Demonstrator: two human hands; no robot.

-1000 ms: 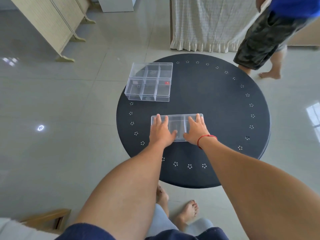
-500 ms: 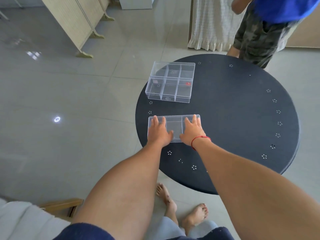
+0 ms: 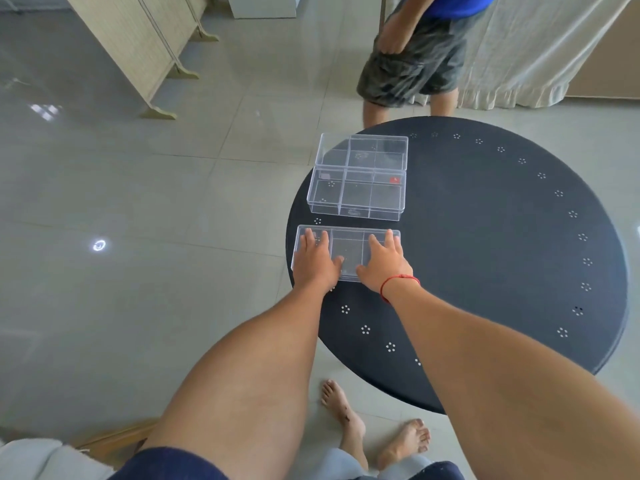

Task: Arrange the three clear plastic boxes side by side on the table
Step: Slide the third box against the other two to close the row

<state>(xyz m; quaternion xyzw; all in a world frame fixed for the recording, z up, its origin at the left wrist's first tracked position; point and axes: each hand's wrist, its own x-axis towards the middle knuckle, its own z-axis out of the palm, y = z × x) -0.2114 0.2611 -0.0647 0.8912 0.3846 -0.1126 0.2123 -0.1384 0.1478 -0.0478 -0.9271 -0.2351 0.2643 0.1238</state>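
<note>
Three clear plastic compartment boxes lie on the left part of a dark round table [image 3: 485, 258]. The far box [image 3: 362, 150] and the middle box [image 3: 356, 199] touch along their long sides; a small red item sits in the middle box. Their left ends reach past the table's rim. The near box [image 3: 348, 249] lies parallel to them, a narrow gap away, at the table's left edge. My left hand [image 3: 317, 263] rests flat on its left end. On its right end lies my right hand [image 3: 382, 266], a red string at the wrist.
A person in dark shorts [image 3: 412, 64] stands just beyond the table's far edge. A folding screen [image 3: 145, 46] stands at the back left, a pale curtain [image 3: 526, 57] at the back right. My bare feet [image 3: 349, 420] are under the table's near rim.
The near box has slid with both hands leftward and closer to the other two boxes. The other person has walked left, to behind the table.
</note>
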